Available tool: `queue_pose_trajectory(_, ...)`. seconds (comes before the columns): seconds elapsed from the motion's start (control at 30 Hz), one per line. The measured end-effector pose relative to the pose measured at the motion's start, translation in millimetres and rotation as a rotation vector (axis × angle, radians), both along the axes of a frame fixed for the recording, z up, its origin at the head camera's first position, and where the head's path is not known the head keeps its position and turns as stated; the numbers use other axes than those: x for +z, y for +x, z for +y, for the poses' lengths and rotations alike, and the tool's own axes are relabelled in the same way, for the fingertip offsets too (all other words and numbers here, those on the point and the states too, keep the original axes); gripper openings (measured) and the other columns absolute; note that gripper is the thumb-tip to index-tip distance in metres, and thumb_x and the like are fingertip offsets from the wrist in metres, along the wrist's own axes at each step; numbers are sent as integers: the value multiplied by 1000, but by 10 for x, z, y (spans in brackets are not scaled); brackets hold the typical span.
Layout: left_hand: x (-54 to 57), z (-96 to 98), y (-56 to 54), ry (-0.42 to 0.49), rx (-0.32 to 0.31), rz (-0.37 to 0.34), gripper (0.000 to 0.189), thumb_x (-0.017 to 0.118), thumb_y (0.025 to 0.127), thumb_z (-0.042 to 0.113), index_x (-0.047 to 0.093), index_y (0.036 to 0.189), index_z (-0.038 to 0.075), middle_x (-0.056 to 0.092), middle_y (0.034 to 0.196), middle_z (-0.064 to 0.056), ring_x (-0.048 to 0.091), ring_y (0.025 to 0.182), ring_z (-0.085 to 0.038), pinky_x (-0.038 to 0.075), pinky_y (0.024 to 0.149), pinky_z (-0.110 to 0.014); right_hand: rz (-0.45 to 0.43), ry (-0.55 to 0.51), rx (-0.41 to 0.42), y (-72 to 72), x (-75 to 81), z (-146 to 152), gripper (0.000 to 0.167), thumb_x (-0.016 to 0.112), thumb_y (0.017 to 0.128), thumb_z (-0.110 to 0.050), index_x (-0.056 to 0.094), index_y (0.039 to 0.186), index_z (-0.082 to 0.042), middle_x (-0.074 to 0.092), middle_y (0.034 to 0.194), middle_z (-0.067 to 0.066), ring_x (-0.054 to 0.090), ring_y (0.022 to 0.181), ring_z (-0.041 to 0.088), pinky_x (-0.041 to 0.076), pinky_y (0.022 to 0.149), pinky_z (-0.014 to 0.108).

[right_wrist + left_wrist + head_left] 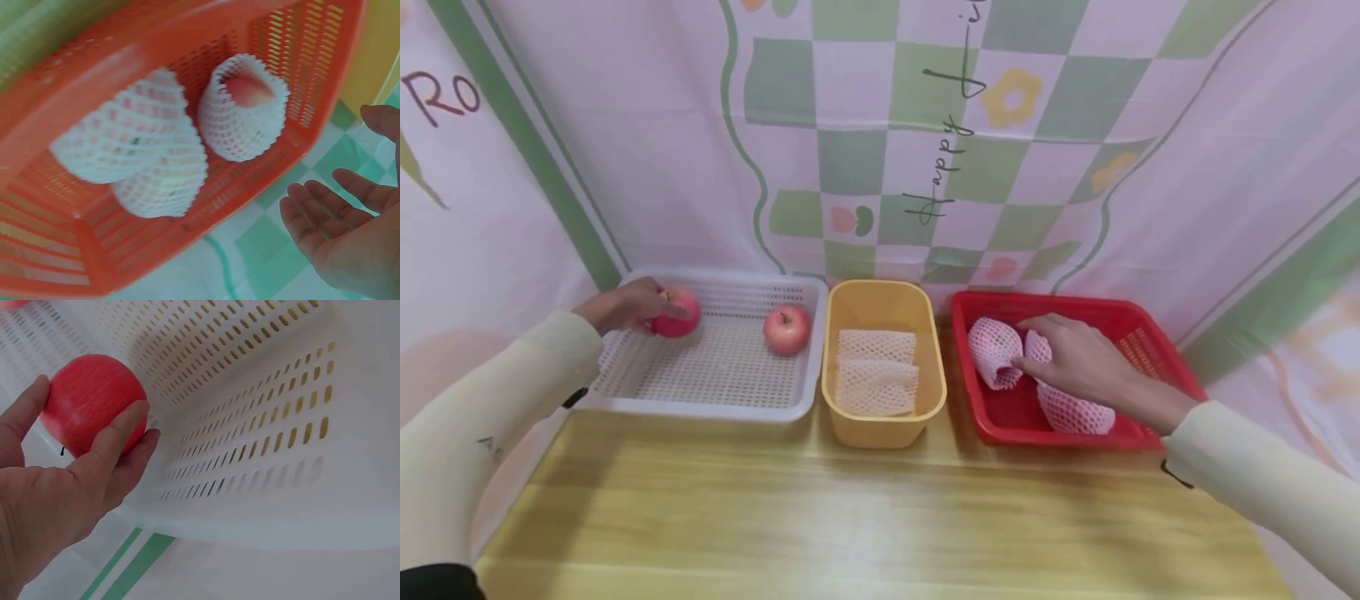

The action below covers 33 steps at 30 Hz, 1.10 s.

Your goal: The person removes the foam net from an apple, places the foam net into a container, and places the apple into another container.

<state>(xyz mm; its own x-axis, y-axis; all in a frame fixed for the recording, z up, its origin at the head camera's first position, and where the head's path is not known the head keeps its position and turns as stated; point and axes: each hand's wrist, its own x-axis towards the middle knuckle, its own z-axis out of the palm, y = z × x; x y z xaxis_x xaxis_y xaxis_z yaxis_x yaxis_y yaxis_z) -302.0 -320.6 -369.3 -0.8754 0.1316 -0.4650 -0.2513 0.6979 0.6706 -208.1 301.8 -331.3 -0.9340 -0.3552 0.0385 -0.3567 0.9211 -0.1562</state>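
Observation:
My left hand grips a red apple between thumb and fingers, at the left end of the white basket. A second apple lies in that basket's right end. Over the red basket, my right hand hovers with nothing in its grasp. Its fingers are parted and loosely bent in the right wrist view. Below it are three fruits in white foam nets: one netted fruit shows reddish skin through the net's opening, and another netted fruit partly covers the third.
Between the two baskets stands a yellow bin with foam nets lying flat inside. All three containers line the back of a wooden table, against a checkered cloth. The wooden surface runs along the front.

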Motion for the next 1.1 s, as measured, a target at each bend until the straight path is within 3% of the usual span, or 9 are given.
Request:
queue_pose_trajectory(0.13,-15,-6,20,-26,-6,-17,37,65,104,15,48,119,-14,50,96,-8,51,86,-19,54,80,-32,5,10,-15,46,-41,138,65,79,94,-36,60,142,4,64,137,29,63,124,49,55,96,69)
queue_pose_trajectory(0.33,-39,-3,81,-86,-8,-71,35,67,103,16,48,113,-10,47,94,-8,50,87,-20,52,82,-33,-18,47,-30,91,-138,322,72,79,93,-44,59,141,6,64,134,33,64,119,52,56,94,69)
queue_pose_trajectory(0.43,-61,2,72,-92,-24,-88,32,67,103,16,47,111,-8,48,98,-9,51,92,-21,53,87,-34,-25,69,-50,99,-189,419,76,80,91,-48,60,139,8,65,130,34,68,109,50,58,88,66)
queue_pose_trajectory(0.53,-64,12,30,-113,-42,-61,23,66,103,14,50,98,-3,49,91,-8,52,86,-20,53,83,-32,-24,84,-69,113,-219,515,78,81,90,-48,60,138,11,67,123,33,70,88,38,61,76,59)
queue_pose_trajectory(0.7,-1,28,-26,-149,-64,-44,28,62,102,10,46,79,8,46,78,-2,51,75,-16,54,75,-27,-25,109,-78,152,-243,621,80,82,90,-49,60,134,13,68,117,34,69,89,42,61,75,60)
queue_pose_trajectory(0.77,16,31,-33,-135,-55,-74,27,60,103,8,45,81,8,45,80,-3,51,76,-15,55,77,-27,-38,119,-86,165,-256,647,82,82,88,-51,60,133,14,68,115,34,69,93,44,60,78,62)
queue_pose_trajectory(0.9,2,28,-40,-137,-50,-79,26,59,102,8,44,82,7,45,80,-3,49,73,-14,53,75,-26,-76,123,-124,177,-288,690,87,85,84,-52,57,132,15,70,101,25,66,81,33,61,72,57)
queue_pose_trajectory(1.0,-22,18,-48,-143,-46,-61,24,60,101,9,42,86,5,43,82,-5,49,75,-15,53,75,-27,-109,117,-153,186,-308,721,91,86,82,-54,56,132,16,68,87,13,62,76,26,60,65,48)
queue_pose_trajectory(1.1,-35,5,-49,-141,-33,-55,23,61,102,10,42,93,1,41,88,-9,50,82,-20,57,84,-36,-143,98,-171,203,-330,744,84,85,82,-54,59,124,13,61,74,5,57,69,22,53,58,39)
